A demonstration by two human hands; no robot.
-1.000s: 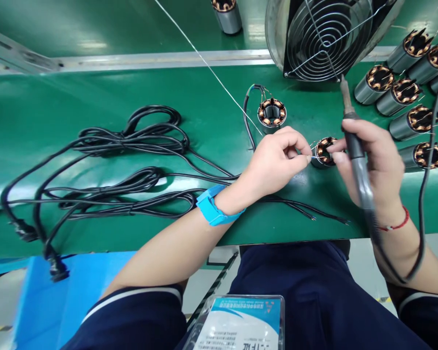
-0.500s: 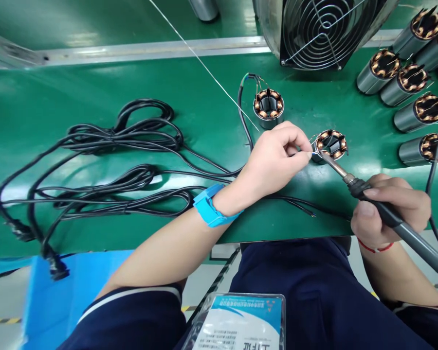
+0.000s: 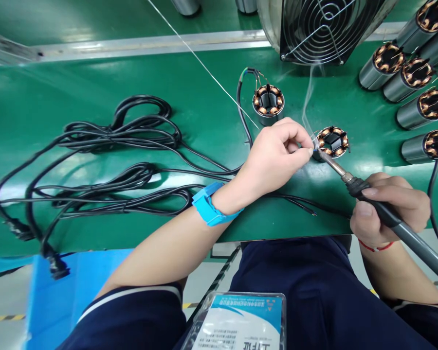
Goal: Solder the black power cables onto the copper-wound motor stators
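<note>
Black cables [image 3: 120, 138] lie in bundled coils on the left of the green bench [image 3: 200, 87], their plugs hanging over the front edge. A blue strap [image 3: 211, 206] encircles the left wrist. Above the left hand [image 3: 275, 158], a wound stator [image 3: 268, 104] stands upright, a cable joined at its upper left. The left thumb and index finger are pinched together on a thin lead [image 3: 315, 149]. This lead sits at the left rim of the work stator [image 3: 333, 141], upright below the fan [image 3: 326, 29]. Smoke [image 3: 307, 99] extends from the joint to the fan. The right hand [image 3: 390, 209] grips the soldering iron [image 3: 412, 239] like a pen, its tip at the lead; exact contact is too small to confirm. Further stators [image 3: 416, 112] occupy the far right.
</note>
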